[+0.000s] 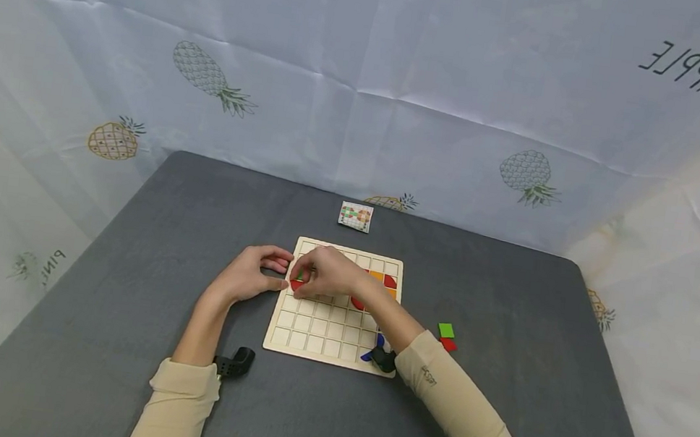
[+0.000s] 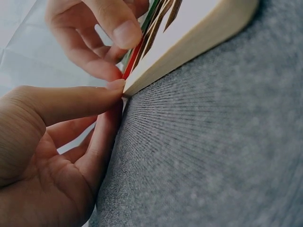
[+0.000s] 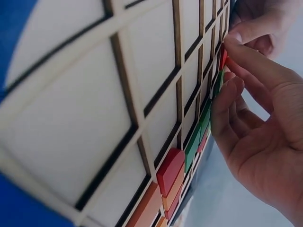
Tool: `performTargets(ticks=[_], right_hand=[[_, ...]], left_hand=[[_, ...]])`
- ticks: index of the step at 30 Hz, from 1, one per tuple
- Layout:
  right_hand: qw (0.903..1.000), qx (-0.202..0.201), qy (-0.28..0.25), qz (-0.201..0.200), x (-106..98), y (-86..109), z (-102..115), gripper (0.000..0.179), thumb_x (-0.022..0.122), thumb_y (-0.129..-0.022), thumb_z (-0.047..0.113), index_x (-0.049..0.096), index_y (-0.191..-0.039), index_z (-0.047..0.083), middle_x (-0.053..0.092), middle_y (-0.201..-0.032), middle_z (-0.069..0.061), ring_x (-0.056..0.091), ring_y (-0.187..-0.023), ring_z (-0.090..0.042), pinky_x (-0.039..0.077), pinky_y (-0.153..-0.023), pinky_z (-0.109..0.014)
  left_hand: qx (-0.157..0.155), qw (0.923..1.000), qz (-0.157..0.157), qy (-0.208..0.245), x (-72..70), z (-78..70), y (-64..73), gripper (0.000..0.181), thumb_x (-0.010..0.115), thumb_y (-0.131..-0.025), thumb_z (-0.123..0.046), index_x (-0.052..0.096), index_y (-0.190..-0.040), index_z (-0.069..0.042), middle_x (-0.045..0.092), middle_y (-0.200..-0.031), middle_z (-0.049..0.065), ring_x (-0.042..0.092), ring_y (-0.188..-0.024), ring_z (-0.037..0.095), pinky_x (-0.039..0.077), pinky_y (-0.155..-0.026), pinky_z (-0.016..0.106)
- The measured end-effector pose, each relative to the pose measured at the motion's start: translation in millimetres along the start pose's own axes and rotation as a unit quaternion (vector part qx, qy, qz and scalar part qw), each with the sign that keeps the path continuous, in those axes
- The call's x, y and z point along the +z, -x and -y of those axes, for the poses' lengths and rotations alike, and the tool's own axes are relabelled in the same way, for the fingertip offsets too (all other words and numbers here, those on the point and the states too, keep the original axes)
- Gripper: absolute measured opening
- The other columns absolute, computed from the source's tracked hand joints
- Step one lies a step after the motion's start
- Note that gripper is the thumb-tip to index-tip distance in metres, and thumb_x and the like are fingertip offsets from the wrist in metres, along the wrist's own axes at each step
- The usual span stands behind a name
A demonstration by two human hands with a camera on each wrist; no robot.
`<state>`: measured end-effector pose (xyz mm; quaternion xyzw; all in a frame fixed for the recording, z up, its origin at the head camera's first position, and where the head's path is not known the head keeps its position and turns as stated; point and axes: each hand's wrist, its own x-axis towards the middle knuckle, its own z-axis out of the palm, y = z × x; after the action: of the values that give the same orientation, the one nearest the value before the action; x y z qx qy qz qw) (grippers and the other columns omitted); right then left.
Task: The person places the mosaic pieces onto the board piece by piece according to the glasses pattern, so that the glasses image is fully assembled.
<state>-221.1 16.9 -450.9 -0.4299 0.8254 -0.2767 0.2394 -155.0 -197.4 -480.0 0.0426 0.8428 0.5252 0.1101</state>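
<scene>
A pale wooden grid board (image 1: pixel 299 343) lies on the grey table. My right hand (image 1: pixel 330 271) reaches over its left side, thumb and fingers pinching a small red tile (image 3: pixel 223 57) at a left-edge cell. My left hand (image 1: pixel 249 275) is at the board's left edge; its thumb tip touches the rim, fingers extended, close to the right fingertips. In the right wrist view, green tiles (image 3: pixel 192 147) run in a row along the board, followed by a rounded red tile (image 3: pixel 170 169) and an orange tile (image 3: pixel 147 205). The right hand and forearm hide part of the grid.
Loose on the table right of the board lie a green square tile (image 1: pixel 446 330) and a red tile (image 1: pixel 449 344). Blue tiles (image 1: pixel 381 340) sit at the board's near right corner. Behind the board is a small printed pattern card (image 1: pixel 355 216). A pineapple-print cloth (image 1: pixel 335 129) hangs behind.
</scene>
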Motion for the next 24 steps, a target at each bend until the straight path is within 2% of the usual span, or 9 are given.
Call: performTargets(ticks=[8,13,20,24], right_hand=[[0.9992,0.010,-0.032,-0.023,-8.4,22.2,-7.2,0.024,0.086,-0.094,0.015,0.081,-0.117,0.007,0.075,-0.095,-0.005,0.060,-0.065,-0.010,0.050,-0.067,-0.021],[0.9971,0.013,-0.052,-0.055,-13.5,43.4,-14.3,0.030,0.086,-0.094,0.018,0.080,-0.122,0.007,0.075,-0.100,-0.007,0.057,-0.063,-0.010,0.051,-0.066,-0.023],[0.9915,0.029,-0.100,-0.078,-17.0,77.1,-25.2,0.034,0.085,-0.095,0.017,0.078,-0.126,0.005,0.074,-0.109,-0.015,0.063,-0.073,-0.012,0.054,-0.073,-0.025],[0.9878,0.049,-0.119,-0.088,-18.6,98.7,-30.9,0.034,0.084,-0.096,0.017,0.077,-0.126,0.004,0.075,-0.110,-0.015,0.068,-0.078,-0.014,0.056,-0.072,-0.027]], left_hand=[[0.009,1.0000,0.005,0.001,1.9,-0.5,0.1,0.052,0.082,-0.092,0.001,0.066,-0.141,0.005,0.072,-0.128,0.026,0.070,-0.117,0.037,0.057,-0.092,0.030],[0.003,1.0000,0.001,-0.002,2.5,-0.1,-0.3,0.052,0.081,-0.091,0.001,0.066,-0.141,0.005,0.072,-0.129,0.025,0.070,-0.118,0.037,0.057,-0.093,0.031],[-0.004,1.0000,-0.006,-0.006,2.7,0.2,-1.4,0.053,0.081,-0.092,0.002,0.065,-0.143,0.003,0.071,-0.131,0.024,0.069,-0.119,0.035,0.056,-0.095,0.034],[-0.002,1.0000,-0.006,-0.005,3.4,1.4,-2.5,0.053,0.081,-0.092,0.002,0.065,-0.143,0.003,0.071,-0.130,0.025,0.069,-0.119,0.035,0.056,-0.093,0.032]])
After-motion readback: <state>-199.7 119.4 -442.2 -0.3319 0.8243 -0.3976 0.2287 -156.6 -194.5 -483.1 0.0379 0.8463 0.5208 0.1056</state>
